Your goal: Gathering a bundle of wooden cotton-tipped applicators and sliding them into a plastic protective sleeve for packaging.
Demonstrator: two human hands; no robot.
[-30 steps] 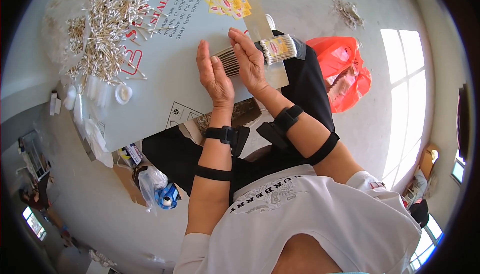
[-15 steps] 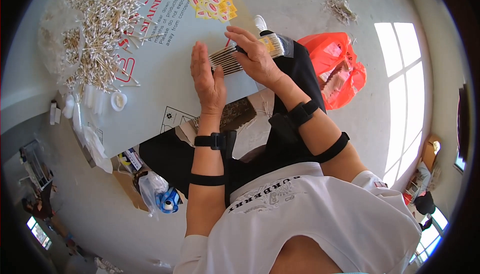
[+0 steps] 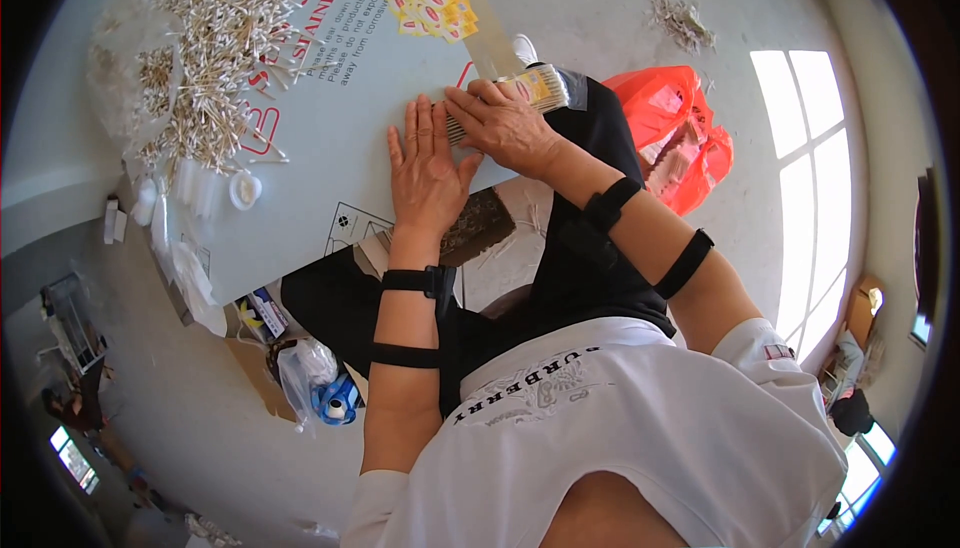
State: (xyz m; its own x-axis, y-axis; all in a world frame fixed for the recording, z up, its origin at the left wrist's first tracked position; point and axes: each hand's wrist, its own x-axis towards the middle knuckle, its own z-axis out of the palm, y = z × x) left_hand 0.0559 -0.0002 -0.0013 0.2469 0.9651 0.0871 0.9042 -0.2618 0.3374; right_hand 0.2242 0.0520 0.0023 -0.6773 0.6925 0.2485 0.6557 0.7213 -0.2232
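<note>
A clear flat bag of cotton swabs (image 3: 550, 91) with a yellow label inside lies at the table's right edge, its far right end sticking out over my dark trouser leg. My right hand (image 3: 503, 130) is over its middle, fingers bent around it and partly hiding it. Flat and palm down, my left hand (image 3: 430, 173) has its fingers stretched out against the bag's left end, touching my right fingertips. A few swab stems show between the two hands. Farther back on the table is a loose pile of yellow and white cards (image 3: 432, 3).
A big heap of loose cotton swabs (image 3: 215, 68) spills from clear plastic at the table's (image 3: 330, 138) far left. Near it sits a small white round container (image 3: 244, 190). On the floor to the right stands a red plastic bag (image 3: 655, 108); a blue item (image 3: 336, 403) lies lower left.
My left hand has turned from upright on edge to flat, palm down. My right hand has lowered and closed over the bag, its fingers moving left to meet the left hand.
</note>
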